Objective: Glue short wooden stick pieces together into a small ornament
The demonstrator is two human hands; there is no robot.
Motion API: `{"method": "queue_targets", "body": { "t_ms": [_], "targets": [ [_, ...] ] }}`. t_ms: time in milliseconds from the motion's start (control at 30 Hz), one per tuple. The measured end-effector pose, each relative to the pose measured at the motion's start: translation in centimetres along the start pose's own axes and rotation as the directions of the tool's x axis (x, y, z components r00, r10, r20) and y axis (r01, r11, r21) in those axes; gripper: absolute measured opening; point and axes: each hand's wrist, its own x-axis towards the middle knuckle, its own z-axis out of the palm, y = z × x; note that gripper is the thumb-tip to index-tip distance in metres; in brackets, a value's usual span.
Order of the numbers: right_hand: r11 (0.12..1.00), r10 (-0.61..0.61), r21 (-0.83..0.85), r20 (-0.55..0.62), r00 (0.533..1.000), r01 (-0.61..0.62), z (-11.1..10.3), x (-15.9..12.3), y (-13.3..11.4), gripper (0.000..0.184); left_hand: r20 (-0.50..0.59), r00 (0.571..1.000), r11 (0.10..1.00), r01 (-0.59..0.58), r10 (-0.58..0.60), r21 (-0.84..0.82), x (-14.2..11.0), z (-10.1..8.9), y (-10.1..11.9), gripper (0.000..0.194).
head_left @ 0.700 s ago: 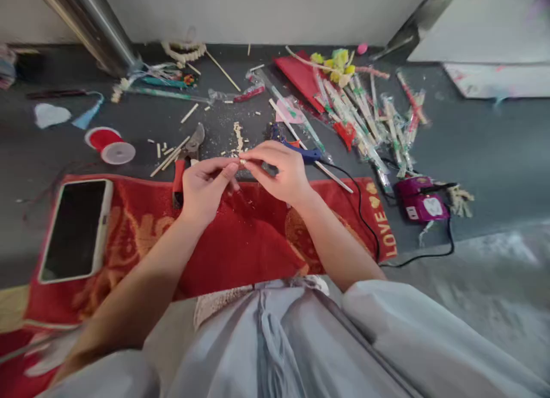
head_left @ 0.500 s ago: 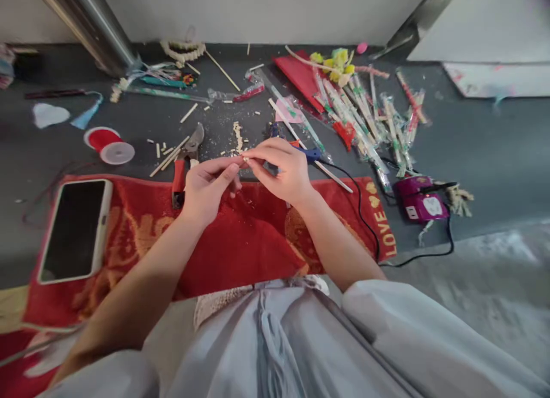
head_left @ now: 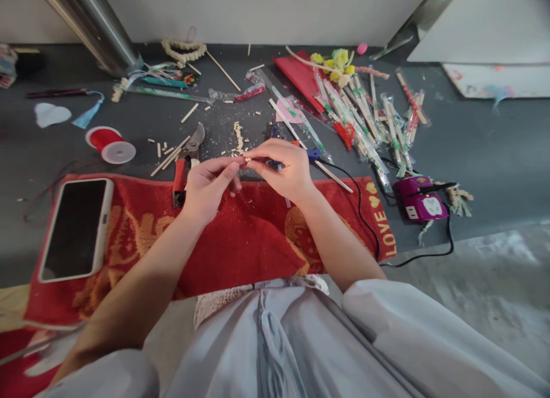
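Above the near edge of the table, my two hands meet at the fingertips. My right hand (head_left: 286, 169) pinches a tiny pale piece of wood (head_left: 248, 160) between thumb and index finger. Reaching in from the other side, my left hand (head_left: 209, 186) has its thumb pressed toward the index finger, whose tip touches the piece; anything inside its grip is hidden. Just beyond the hands lies a row of short cut wood pieces (head_left: 238, 136) among crumbs. Red-handled pruning shears (head_left: 195, 141) rest left of my left hand, next to thin sticks (head_left: 171, 156).
A red towel (head_left: 240, 237) lies under my forearms, with a phone (head_left: 75, 229) on its left end. Farther left stands a spool of red thread (head_left: 109, 143). Wrapped chopsticks (head_left: 356, 111) pile up at the right, near a purple power socket (head_left: 420, 199) and a black cord (head_left: 358, 200).
My fingertips have shifted very slightly, and the small wood piece shows more clearly between them. Both hands stay in nearly the same place.
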Motion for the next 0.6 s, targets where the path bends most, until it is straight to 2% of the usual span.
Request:
{"method": "queue_targets", "body": {
  "t_ms": [267,433,600],
  "targets": [
    [0.999,0.048,-0.008,0.018,0.999,-0.048,-0.1,0.11,-0.11,0.01,0.014,1.0,1.0,0.009,-0.009,0.01,0.11,-0.07,0.15,0.016],
    [0.993,0.118,-0.023,0.019,0.993,-0.118,0.02,0.02,0.09,0.008,-0.049,0.998,0.999,0.04,-0.039,0.024,0.27,-0.04,0.23,0.01],
    [0.972,0.233,0.014,0.027,0.972,-0.233,0.17,-0.02,0.34,0.008,-0.106,0.993,0.998,0.056,-0.055,0.005,0.55,-0.21,0.52,0.017]
  ]
}}
